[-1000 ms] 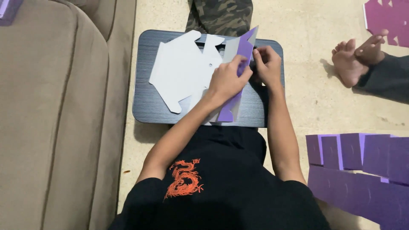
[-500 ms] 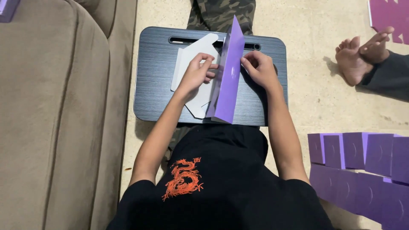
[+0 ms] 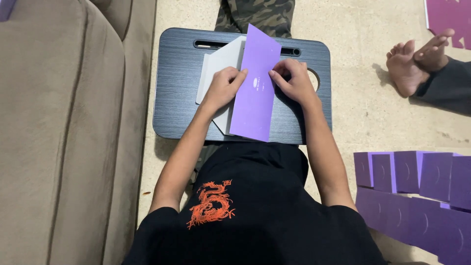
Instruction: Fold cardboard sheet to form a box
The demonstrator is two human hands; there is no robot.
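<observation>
A purple cardboard panel (image 3: 255, 93) with a grey-white inner flap (image 3: 222, 61) lies on a dark lap tray (image 3: 176, 98). My left hand (image 3: 223, 87) presses on the panel's left edge, fingers over the grey flap. On the panel's right edge my right hand (image 3: 294, 81) pinches near the top. The panel is folded flat over the grey part, tilted slightly to the right.
A beige sofa (image 3: 64, 132) fills the left side. Folded purple boxes (image 3: 417, 191) are stacked on the floor at right. Another person's feet (image 3: 409, 64) rest at upper right, near a purple sheet (image 3: 449, 19). Camouflage-clad legs (image 3: 255, 14) extend beyond the tray.
The flat white cutout was folded up; the purple panel stood on edge, then came down flat over the grey side. Both hands moved onto its edges.
</observation>
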